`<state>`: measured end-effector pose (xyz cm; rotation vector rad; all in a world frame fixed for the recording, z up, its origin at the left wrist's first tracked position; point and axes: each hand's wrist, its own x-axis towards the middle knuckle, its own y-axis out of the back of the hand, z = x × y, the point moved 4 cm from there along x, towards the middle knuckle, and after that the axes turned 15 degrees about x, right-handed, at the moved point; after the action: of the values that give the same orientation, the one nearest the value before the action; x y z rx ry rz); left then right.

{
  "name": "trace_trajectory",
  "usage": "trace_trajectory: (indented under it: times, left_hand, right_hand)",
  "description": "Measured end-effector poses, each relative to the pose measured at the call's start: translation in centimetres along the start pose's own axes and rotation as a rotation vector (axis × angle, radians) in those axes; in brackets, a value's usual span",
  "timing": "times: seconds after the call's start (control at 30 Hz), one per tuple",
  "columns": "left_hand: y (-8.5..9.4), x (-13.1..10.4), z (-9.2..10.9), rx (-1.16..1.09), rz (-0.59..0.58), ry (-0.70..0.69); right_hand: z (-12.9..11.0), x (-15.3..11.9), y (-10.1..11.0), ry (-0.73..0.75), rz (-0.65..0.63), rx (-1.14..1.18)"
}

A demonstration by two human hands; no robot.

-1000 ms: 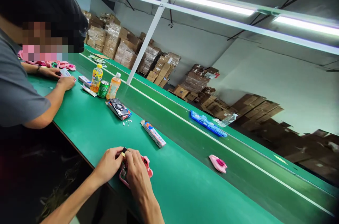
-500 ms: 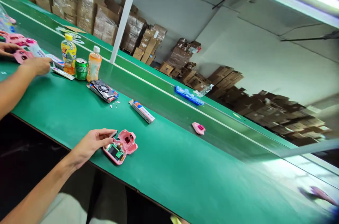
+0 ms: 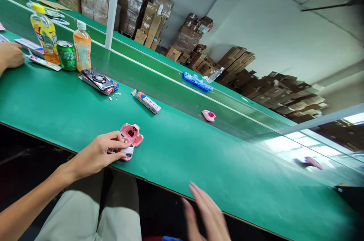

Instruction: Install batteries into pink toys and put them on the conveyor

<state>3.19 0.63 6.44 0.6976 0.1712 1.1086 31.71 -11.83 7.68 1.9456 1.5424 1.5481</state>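
Observation:
My left hand (image 3: 102, 150) pinches a flat silver battery (image 3: 127, 151) between thumb and fingers, over the lower half of an opened pink toy-camera case (image 3: 132, 134). The case lies near the front edge of the green bench, its other half folded back and a thin wire visible between the halves. Fingers and battery cover most of the parts inside. Over the bench's front edge, to the right of the case, is my right hand (image 3: 206, 214), blurred, with thumb and fingers apart and nothing visible in them.
Behind the case lie a narrow glue box (image 3: 146, 101) and a black flat device (image 3: 98, 78) on another box. Two drink bottles (image 3: 82, 45) and a green can (image 3: 66, 55) stand at left, near a co-worker's hand (image 3: 11, 55). A pink part (image 3: 209, 115) lies on the conveyor.
My right hand has come into view at the bottom. My left hand has brought the battery down flat over the case's lower half. The view has shifted, and the co-worker's hands are mostly out of frame.

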Motion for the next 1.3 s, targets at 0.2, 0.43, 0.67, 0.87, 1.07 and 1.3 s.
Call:
trace_trajectory:
  times: [0.2, 0.43, 0.67, 0.87, 1.07, 1.3]
  left_hand:
    - [-0.3, 0.0, 1.0, 0.073, -0.010, -0.108]
    - [-0.5, -0.7, -0.9, -0.009, 0.014, 0.066]
    - [0.0, -0.7, -1.6, 0.022, 0.118, -0.029]
    - [-0.8, -0.2, -2.4, 0.086, 0.208, 0.079]
    - [-1.1, -0.6, -2.8, 0.122, 0.211, 0.085]
    - [-1.0, -0.6, -2.6, 0.151, 0.203, 0.066]
  right_hand:
    - [-7.2, 10.3, -9.4, 0.347, -0.554, 0.253]
    - [-6.7, 10.4, -9.5, 0.478, -0.577, 0.248]
    - [-5.7, 12.7, -8.8, 0.292, -0.547, 0.465]
    - [-5.9, 12.2, -9.9, 0.321, -0.588, 0.419]
    - [-5.1, 10.9, -11.2, 0.378, -0.643, 0.294]
    - [-5.3, 10.6, -11.4, 0.452, -0.653, 0.167]
